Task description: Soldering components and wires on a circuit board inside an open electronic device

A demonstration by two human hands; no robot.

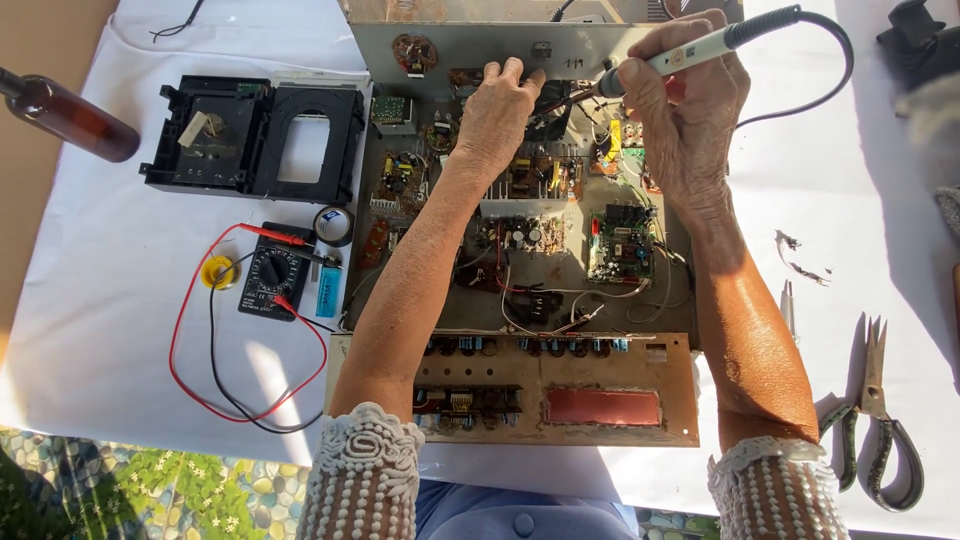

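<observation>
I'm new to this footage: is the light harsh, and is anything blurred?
Head view: hard sunlight; the white cloth glares, the arms cast sharp shadows on the chassis. The right hand and iron look sharp; picture edges bend slightly.

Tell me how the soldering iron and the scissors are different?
The soldering iron is up in the right hand, tip down in the open chassis; the scissors lie flat on the white cloth, untouched. The soldering iron trails a black cord; the scissors have none. The soldering iron's grip is pale; the scissors' handles are dark loops. Both are hand tools.
</observation>
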